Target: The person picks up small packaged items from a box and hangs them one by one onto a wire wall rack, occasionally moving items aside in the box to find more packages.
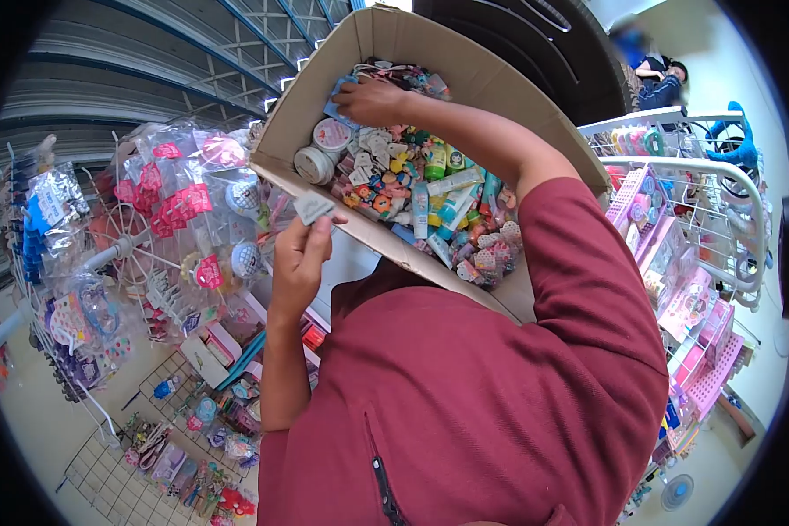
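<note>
My left hand (298, 267) is raised just outside the near left edge of the cardboard box (324, 203). Its thumb and fingers pinch a small whitish-grey card (312, 209) with faint print. Inside the box at the far left, my right hand (370, 102) has its fingers curled over a light blue packet (333, 109), partly hidden beneath them. Two round white-lidded jars (332, 135) stand below that hand. Around them lie small white tagged pieces (374, 145), colourful figurines (384, 195), tubes (421, 210) and bagged beads (486, 256).
A wheel-shaped display rack (123, 241) hung with bagged trinkets stands at left. White wire shelving (719, 175) with pink baskets (714, 377) is at right. A wire grid (105, 469) with small goods lies below left. Another person (662, 83) is at the far upper right.
</note>
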Motion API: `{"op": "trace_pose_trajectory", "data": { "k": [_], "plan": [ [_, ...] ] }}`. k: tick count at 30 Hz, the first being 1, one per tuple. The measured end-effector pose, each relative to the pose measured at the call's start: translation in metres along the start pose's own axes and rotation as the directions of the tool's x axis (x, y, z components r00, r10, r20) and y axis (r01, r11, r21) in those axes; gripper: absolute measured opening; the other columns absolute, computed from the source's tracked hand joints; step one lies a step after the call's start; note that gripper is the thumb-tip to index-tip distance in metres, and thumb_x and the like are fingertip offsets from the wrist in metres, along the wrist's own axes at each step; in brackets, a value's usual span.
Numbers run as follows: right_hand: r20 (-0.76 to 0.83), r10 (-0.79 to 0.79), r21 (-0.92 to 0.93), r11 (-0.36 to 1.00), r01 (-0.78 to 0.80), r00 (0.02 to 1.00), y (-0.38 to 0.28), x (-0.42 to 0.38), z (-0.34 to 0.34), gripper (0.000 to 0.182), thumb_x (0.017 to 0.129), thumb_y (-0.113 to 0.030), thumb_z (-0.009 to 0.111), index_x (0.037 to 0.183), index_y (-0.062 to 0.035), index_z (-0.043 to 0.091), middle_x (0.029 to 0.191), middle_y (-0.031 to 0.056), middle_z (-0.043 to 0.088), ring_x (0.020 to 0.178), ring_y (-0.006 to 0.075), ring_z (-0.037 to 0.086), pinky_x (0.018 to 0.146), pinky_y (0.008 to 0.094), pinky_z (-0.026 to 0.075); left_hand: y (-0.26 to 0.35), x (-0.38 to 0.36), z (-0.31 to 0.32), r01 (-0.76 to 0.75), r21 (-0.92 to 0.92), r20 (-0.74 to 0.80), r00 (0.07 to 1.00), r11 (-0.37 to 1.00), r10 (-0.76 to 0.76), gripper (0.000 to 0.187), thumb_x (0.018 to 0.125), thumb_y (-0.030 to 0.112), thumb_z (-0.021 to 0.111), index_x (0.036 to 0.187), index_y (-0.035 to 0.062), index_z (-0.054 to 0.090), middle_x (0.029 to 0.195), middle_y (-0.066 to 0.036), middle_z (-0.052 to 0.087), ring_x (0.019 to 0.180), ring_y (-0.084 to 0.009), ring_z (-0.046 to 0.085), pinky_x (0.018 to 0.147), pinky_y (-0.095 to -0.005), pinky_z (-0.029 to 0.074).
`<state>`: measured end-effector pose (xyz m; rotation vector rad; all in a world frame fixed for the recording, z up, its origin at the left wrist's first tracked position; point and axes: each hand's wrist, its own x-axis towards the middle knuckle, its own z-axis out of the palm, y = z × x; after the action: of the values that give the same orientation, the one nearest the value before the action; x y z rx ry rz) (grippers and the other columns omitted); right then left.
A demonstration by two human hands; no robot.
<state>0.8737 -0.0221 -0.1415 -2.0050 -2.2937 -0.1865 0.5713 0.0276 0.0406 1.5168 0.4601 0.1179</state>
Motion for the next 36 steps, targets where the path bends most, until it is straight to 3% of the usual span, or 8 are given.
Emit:
{"op": "trace_pose_trajectory", "data": {
  "k": [2,12,16,19,23,26,32,36],
  "plan": [
    [0.031,0.018,0.068,0.997,-0.020,0.999,0.004,0.000,0.002,0.025,0.084,-0.017,0.059,0.106,-0.0080,0.067,0.121,0.0057,0.059,0.112,0.0219,0.056,0.087,0.0362,0.050,0.002,-0.006,-0.003,-0.017,0.180,0.029,1.000,0.983,0.012,0.024,0.102,0.018,0.054,0.108,0.0008,0.069,0.061,0.009,0.041,0.056,-0.0003,0.031,0.052,-0.0220,0.024],
    [-0.032,-0.125,0.144,0.981,0.128,0.992,0.018,-0.027,-0.010,0.032,0.081,-0.004,0.059,0.111,0.0031,0.063,0.123,0.0167,0.060,0.120,0.0301,0.057,0.100,0.0357,0.050,-0.008,-0.028,-0.019,0.004,0.051,-0.060,0.998,0.999,-0.001,0.024,0.100,0.015,0.055,0.114,0.0028,0.070,0.068,0.007,0.048,0.059,-0.0020,0.036,0.053,-0.0228,0.027],
    [-0.108,0.000,0.275,0.961,0.030,0.994,0.018,-0.023,-0.027,0.026,0.083,-0.004,0.060,0.107,0.0011,0.068,0.117,0.0171,0.067,0.105,0.0299,0.066,0.093,0.0373,0.053,-0.015,-0.036,-0.021,0.040,-0.066,-0.066,0.997,0.997,-0.045,0.025,0.100,0.017,0.055,0.115,0.0022,0.070,0.070,0.006,0.053,0.059,-0.0031,0.038,0.053,-0.0214,0.029],
    [-0.130,0.456,0.668,0.697,-0.262,0.880,0.039,-0.027,-0.062,0.025,0.092,-0.012,0.064,0.116,-0.0048,0.068,0.107,0.0124,0.071,0.092,0.0241,0.071,0.084,0.0348,0.054,-0.011,-0.044,-0.025,0.054,-0.004,-0.023,0.998,0.999,-0.054,0.025,0.099,0.017,0.057,0.114,0.0025,0.071,0.072,0.002,0.057,0.059,-0.0037,0.043,0.055,-0.0194,0.032],
    [-0.061,0.609,0.936,0.311,-0.167,0.791,0.054,-0.054,-0.145,0.027,0.096,-0.015,0.065,0.121,-0.0044,0.065,0.097,0.0035,0.069,0.086,0.0127,0.066,0.079,0.0287,0.055,-0.006,-0.050,-0.030,0.031,0.155,-0.024,0.999,0.987,-0.027,0.019,0.096,0.013,0.062,0.107,0.0025,0.072,0.076,-0.002,0.063,0.066,-0.0064,0.053,0.061,-0.0208,0.041],
    [-0.026,0.653,0.976,0.179,-0.121,0.757,0.039,-0.081,-0.238,0.036,0.093,-0.013,0.068,0.124,-0.0059,0.052,0.095,0.0053,0.066,0.087,0.0143,0.064,0.079,0.0286,0.054,-0.014,-0.052,-0.039,-0.232,0.185,0.011,0.972,0.955,0.234,0.010,0.091,0.006,0.066,0.097,0.0022,0.072,0.083,-0.007,0.068,0.076,-0.0110,0.062,0.071,-0.0259,0.047],
    [-0.143,0.802,0.978,0.203,-0.040,0.580,-0.001,-0.125,-0.306,0.034,0.088,-0.007,0.069,0.118,-0.0018,0.054,0.094,0.0051,0.065,0.083,0.0124,0.062,0.072,0.0246,0.050,-0.012,-0.065,-0.045,-0.098,0.037,-0.019,0.995,0.995,0.099,0.003,0.088,0.002,0.067,0.090,0.0005,0.069,0.089,-0.007,0.071,0.084,-0.0128,0.065,0.079,-0.0280,0.049],
    [-0.356,0.782,0.929,0.238,0.282,0.512,-0.022,-0.133,-0.295,0.033,0.088,-0.007,0.068,0.118,0.0006,0.055,0.090,0.0054,0.062,0.081,0.0131,0.060,0.073,0.0232,0.047,-0.020,-0.075,-0.049,-0.073,0.014,0.032,0.997,0.997,0.073,0.004,0.089,0.002,0.066,0.090,0.0005,0.069,0.085,-0.006,0.070,0.081,-0.0114,0.064,0.078,-0.0270,0.049]
  ]
}}
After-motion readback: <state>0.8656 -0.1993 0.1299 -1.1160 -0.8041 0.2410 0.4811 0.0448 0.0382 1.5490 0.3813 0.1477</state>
